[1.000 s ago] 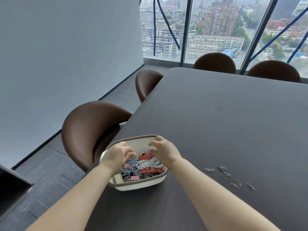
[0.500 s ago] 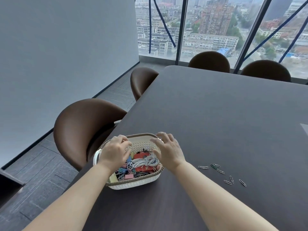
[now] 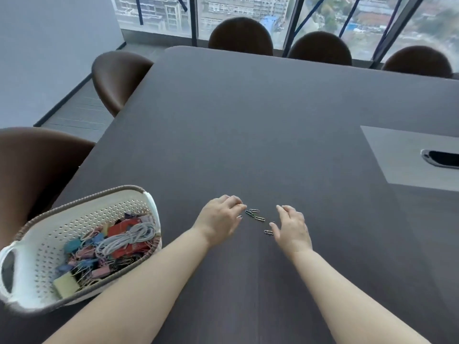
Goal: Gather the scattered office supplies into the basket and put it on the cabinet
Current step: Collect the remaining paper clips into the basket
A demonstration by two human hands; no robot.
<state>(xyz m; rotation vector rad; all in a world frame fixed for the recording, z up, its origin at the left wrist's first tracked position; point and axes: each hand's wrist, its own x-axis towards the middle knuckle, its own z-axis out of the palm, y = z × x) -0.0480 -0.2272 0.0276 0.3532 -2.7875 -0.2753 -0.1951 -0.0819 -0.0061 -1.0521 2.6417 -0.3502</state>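
A white perforated basket with a brown woven rim sits at the table's near left edge, holding coloured binder clips, a coiled white cord and a yellow pad. Several small paper clips lie loose on the dark table to its right. My left hand rests just left of the clips, fingers curled toward them. My right hand lies just right of them, fingers apart, its thumb touching one clip. Neither hand holds anything that I can see.
Brown chairs stand along the left side and far side of the table, with windows behind. A grey cable hatch is set into the table at the right. No cabinet is in view.
Both hands have left the basket and moved right to either side of the paper clips. The view has swung right and down, so the basket now sits at the lower left.
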